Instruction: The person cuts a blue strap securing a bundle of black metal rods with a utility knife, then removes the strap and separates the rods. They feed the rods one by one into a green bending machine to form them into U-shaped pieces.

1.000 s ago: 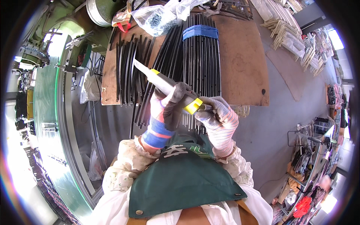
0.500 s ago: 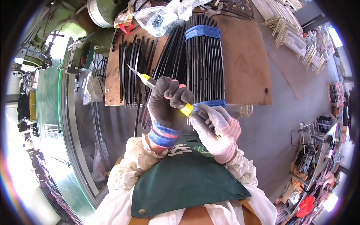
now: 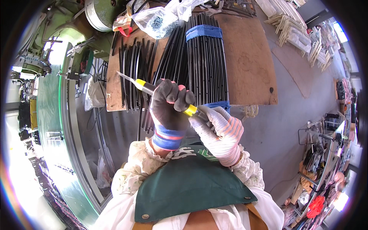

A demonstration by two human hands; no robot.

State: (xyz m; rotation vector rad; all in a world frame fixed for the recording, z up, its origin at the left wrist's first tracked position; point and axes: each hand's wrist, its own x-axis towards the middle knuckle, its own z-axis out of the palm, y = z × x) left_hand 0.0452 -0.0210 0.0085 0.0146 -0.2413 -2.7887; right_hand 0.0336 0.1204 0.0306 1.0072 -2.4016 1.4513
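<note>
My left hand (image 3: 172,97), in a dark-palmed glove with a blue cuff, is closed round the handle of a yellow-and-black knife (image 3: 147,88). Its slim, pointed metal blade sticks out to the upper left. My right hand (image 3: 217,128), in a pale glove with pink stripes, has its fingers closed at the handle's other end, which they partly hide. Beyond both hands lies a bundle of black metal bars (image 3: 207,65), bound with blue bands (image 3: 204,32) near its far and near ends. Loose black bars (image 3: 136,73) lie left of it, some overhanging the near edge.
The bars rest on a brown wooden board (image 3: 249,65). A clear bag of small screws (image 3: 159,23) sits at its far edge. Green machinery (image 3: 32,57) stands at left beside a glass-topped surface (image 3: 51,111). Pale bent tubes (image 3: 291,36) are stacked far right; a cluttered rack (image 3: 318,168) stands right.
The knife's blade has swung left and slightly down, its tip now over the loose bars' left side. My right hand has shifted slightly left. Both hands stay together on the handle.
</note>
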